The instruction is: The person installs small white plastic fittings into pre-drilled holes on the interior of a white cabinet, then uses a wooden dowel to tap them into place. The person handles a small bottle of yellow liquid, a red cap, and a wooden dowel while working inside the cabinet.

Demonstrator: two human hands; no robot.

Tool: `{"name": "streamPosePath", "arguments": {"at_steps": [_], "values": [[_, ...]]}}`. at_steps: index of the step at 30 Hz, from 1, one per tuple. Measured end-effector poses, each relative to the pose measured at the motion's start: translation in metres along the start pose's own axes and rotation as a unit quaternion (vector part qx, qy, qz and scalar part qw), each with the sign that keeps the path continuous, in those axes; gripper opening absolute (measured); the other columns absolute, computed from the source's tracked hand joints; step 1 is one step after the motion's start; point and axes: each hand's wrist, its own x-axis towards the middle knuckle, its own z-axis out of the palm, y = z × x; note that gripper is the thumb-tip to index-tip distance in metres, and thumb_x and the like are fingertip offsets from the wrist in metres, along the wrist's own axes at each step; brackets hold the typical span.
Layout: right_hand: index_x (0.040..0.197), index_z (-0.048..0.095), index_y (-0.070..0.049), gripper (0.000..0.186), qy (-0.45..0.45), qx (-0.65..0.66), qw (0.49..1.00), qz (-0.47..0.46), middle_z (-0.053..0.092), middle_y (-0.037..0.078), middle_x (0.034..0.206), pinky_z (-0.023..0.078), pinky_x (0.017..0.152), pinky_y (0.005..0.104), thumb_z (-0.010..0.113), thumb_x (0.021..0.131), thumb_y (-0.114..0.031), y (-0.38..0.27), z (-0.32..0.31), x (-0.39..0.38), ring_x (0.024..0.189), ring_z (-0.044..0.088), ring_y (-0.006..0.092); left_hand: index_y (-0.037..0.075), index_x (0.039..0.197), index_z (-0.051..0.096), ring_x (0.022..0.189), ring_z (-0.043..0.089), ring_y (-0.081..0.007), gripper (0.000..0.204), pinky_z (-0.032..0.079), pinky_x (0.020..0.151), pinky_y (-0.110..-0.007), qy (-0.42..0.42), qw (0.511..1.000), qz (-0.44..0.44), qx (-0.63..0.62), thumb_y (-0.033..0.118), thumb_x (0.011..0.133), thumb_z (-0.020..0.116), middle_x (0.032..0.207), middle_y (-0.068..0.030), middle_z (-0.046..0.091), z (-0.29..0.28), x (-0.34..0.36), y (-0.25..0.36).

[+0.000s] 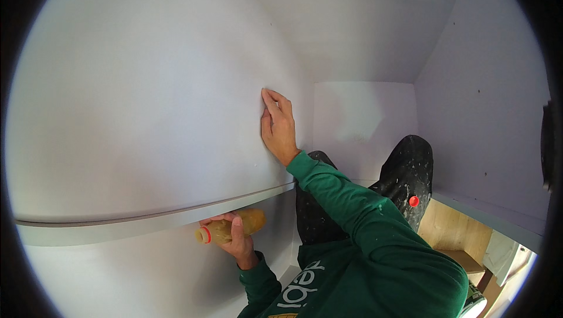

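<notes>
My left hand [237, 245] is closed around a clear plastic bottle [251, 222] with a yellowish-brown filling, below the edge of the white panel. The bottle lies tilted nearly sideways. Its mouth is uncapped and points left, with a red ring round the neck. A red bottle cap [414, 201] rests on my dark, paint-specked trouser leg. My right hand [280, 127] reaches across to the smooth white panel [146, 101] on the left. Its fingers are stretched out, the fingertips at the panel's surface and the thumb apart below them. Nothing shows in that hand.
White walls close in on the left, ahead and right. A pale ledge [146, 226] runs along the panel's lower edge, above my left hand. Small dark holes dot the right wall [487, 113]. At the lower right are a light wooden surface [450, 224] and a brown box-like thing [464, 261].
</notes>
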Motion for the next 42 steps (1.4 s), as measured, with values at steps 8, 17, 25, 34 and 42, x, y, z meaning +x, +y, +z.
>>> {"name": "streamPosePath", "arguments": {"at_steps": [8, 17, 25, 34, 42], "values": [[0.137, 0.062, 0.003, 0.050, -0.036, -0.022, 0.999, -0.030, 0.061, 0.019, 0.131, 0.057, 0.089, 0.0394, 0.062, 0.087, 0.007, 0.006, -0.006, 0.004, 0.112, 0.062, 0.0355, 0.009, 0.116, 0.050, 0.086, 0.051, -0.0139, 0.035, 0.047, 0.084, -0.031, -0.003, 1.000, -0.003, -0.012, 0.000, 0.085, 0.063, 0.095, -0.0025, 0.053, -0.001, 0.000, 0.000], [0.130, 0.068, 0.000, 0.044, -0.035, -0.038, 0.996, -0.078, 0.066, 0.015, 0.124, 0.060, 0.080, 0.0366, 0.068, 0.086, 0.002, 0.018, -0.014, 0.020, 0.099, 0.068, 0.0303, 0.010, 0.115, 0.048, 0.083, 0.051, -0.0136, 0.035, 0.047, 0.082, -0.030, -0.001, 1.000, -0.009, -0.021, 0.004, 0.086, 0.066, 0.092, -0.0022, 0.053, 0.000, -0.001, 0.001], [0.119, 0.074, -0.002, 0.031, -0.023, 0.026, 0.998, -0.046, 0.070, 0.015, 0.115, 0.059, 0.077, 0.0336, 0.071, 0.088, 0.000, 0.022, -0.011, 0.018, 0.100, 0.069, 0.0278, 0.010, 0.118, 0.046, 0.081, 0.051, -0.0136, 0.037, 0.047, 0.080, -0.030, 0.002, 0.999, -0.013, -0.034, 0.004, 0.087, 0.066, 0.090, -0.0024, 0.052, 0.002, -0.001, 0.002], [0.097, 0.080, -0.003, 0.007, -0.049, 0.272, 0.943, 0.184, 0.070, 0.006, 0.103, 0.055, 0.081, 0.0263, 0.078, 0.091, -0.006, 0.040, -0.006, 0.043, 0.088, 0.067, 0.0121, 0.009, 0.119, 0.046, 0.081, 0.050, -0.0137, 0.037, 0.046, 0.080, -0.031, 0.003, 0.999, -0.008, -0.034, 0.003, 0.087, 0.064, 0.090, -0.0028, 0.052, -0.001, -0.001, -0.002], [0.097, 0.078, -0.003, 0.007, -0.126, 0.273, 0.931, 0.208, 0.070, 0.003, 0.101, 0.053, 0.085, 0.0270, 0.078, 0.091, -0.007, 0.048, -0.014, 0.054, 0.091, 0.067, 0.0121, 0.010, 0.118, 0.046, 0.082, 0.051, -0.0138, 0.037, 0.046, 0.082, -0.031, 0.000, 1.000, -0.009, -0.023, 0.003, 0.086, 0.065, 0.090, -0.0027, 0.053, -0.002, -0.001, -0.001]]}}
